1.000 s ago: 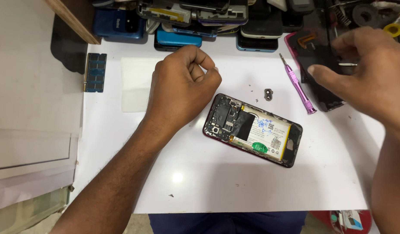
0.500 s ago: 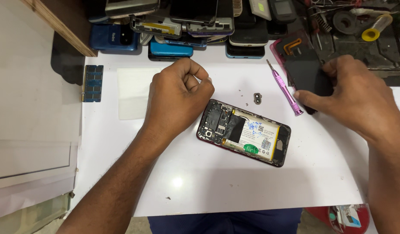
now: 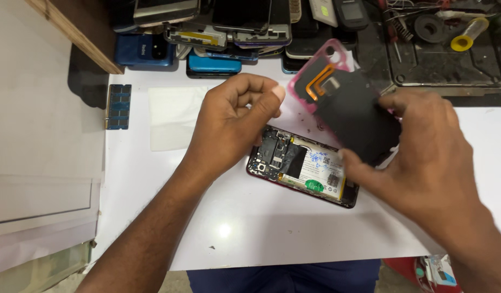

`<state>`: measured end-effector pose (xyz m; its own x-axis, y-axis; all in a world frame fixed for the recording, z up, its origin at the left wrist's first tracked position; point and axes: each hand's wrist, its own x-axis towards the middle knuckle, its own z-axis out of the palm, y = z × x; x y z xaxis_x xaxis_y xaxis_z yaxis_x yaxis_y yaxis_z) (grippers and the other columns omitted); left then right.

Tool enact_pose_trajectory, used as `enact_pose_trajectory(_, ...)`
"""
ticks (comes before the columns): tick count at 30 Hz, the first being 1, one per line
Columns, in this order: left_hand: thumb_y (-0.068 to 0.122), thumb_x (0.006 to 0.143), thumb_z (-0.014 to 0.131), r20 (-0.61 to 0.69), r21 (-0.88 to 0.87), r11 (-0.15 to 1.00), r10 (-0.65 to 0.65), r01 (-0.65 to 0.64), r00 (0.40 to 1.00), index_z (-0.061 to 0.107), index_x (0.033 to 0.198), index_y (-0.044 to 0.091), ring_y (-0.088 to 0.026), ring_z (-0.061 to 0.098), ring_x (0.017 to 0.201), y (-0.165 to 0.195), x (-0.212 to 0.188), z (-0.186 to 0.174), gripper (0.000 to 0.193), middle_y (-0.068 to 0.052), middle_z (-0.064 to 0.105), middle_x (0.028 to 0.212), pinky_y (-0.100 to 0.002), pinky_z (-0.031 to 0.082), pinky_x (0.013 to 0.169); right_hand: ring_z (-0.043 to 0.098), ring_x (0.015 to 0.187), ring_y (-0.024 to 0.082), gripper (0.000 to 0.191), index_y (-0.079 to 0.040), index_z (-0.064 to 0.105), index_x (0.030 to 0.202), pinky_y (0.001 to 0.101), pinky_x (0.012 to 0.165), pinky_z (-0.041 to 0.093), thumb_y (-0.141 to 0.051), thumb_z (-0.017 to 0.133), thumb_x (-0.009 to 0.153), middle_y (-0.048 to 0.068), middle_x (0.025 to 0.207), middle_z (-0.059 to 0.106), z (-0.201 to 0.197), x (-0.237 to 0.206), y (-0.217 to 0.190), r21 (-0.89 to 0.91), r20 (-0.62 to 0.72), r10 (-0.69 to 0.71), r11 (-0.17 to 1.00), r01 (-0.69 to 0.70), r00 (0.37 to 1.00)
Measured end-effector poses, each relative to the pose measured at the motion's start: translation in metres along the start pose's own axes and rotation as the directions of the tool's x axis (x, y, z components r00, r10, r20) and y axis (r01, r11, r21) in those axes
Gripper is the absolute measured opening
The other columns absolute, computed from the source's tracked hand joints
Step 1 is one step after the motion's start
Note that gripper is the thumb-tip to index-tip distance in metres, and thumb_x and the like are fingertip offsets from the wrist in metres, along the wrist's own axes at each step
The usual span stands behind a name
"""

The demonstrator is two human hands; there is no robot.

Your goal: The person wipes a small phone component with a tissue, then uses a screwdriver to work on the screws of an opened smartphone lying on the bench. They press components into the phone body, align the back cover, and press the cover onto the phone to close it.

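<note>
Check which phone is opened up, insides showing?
The phone lying alone on the white table, below the left hand; battery and boards exposed. Those stacked along the back stay closed.

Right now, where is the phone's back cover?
In the head view, the back cover is right of centre, held by the right hand above the opened phone on the white table.

An opened phone point(image 3: 303, 174) lies at the centre of the white surface point(image 3: 250, 233); its battery carries a white rectangular label point(image 3: 322, 169) with blue marks and a green oval sticker point(image 3: 314, 185) at its 6 o'clock edge. At 12 o'clock, stacked phones point(image 3: 229, 21) show dark screens.
</note>
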<state>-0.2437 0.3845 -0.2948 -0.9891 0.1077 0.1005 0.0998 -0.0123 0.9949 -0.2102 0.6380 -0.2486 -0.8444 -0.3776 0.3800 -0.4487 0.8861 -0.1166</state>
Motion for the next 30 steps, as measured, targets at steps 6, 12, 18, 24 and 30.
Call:
enact_pose_trajectory(6,0.025,0.104,0.061,0.052,-0.139,0.990,-0.010,0.017,0.999,0.067,0.105,0.002,-0.002,0.054,0.052,0.000,0.000,-0.006,0.024,-0.001,0.070,0.075,-0.019,0.042,0.044,0.057,0.110,0.039,0.080,0.002,0.050,0.121,0.0494,0.088,0.050,-0.028,0.091,0.061,0.021,0.119,0.060,0.001,0.001,-0.028,0.049,-0.031,-0.064,0.997,0.066,0.997)
enact_pose_trajectory(12,0.019,0.106,0.061,0.086,-0.167,0.985,0.047,-0.032,0.995,0.066,0.104,0.002,-0.001,0.053,0.054,-0.004,0.000,-0.005,0.018,-0.001,0.070,0.076,-0.019,0.041,0.045,0.057,0.109,0.037,0.080,0.003,0.049,0.122,0.0476,0.089,0.051,-0.027,0.093,0.062,0.021,0.120,0.060,0.005,-0.009,-0.026,0.121,-0.030,-0.080,0.989,0.083,0.996)
enact_pose_trajectory(18,0.021,0.106,0.062,0.039,-0.189,0.980,0.062,-0.054,0.997,0.067,0.103,0.002,-0.002,0.054,0.054,-0.004,0.002,-0.007,0.020,0.000,0.067,0.073,-0.019,0.040,0.045,0.064,0.101,0.018,0.059,0.005,0.054,0.129,0.0319,0.089,0.055,-0.015,0.082,0.081,0.013,0.113,0.065,0.013,-0.010,-0.011,0.524,0.098,0.116,0.838,-0.150,0.988)
enact_pose_trajectory(24,0.031,0.101,0.055,0.036,-0.367,0.930,0.017,-0.003,0.999,0.063,0.103,0.007,-0.004,0.066,0.063,0.003,0.003,-0.008,0.026,0.000,0.070,0.079,-0.019,0.052,0.050,0.066,0.094,0.009,0.021,0.004,0.063,0.122,0.0254,0.086,0.058,-0.002,0.068,0.102,0.006,0.105,0.070,0.025,0.006,0.004,0.830,0.236,0.214,0.463,-0.311,0.948)
enact_pose_trajectory(30,0.007,0.096,0.066,-0.106,-0.454,0.867,0.174,-0.203,0.979,0.056,0.118,0.007,-0.008,0.070,0.090,0.007,0.010,-0.014,0.024,-0.005,0.070,0.104,-0.024,0.060,0.083,0.065,0.076,0.011,0.029,-0.001,0.072,0.113,0.0276,0.071,0.056,-0.022,0.052,0.110,0.005,0.092,0.071,0.038,0.024,0.000,0.864,0.347,0.140,0.336,-0.374,0.927)
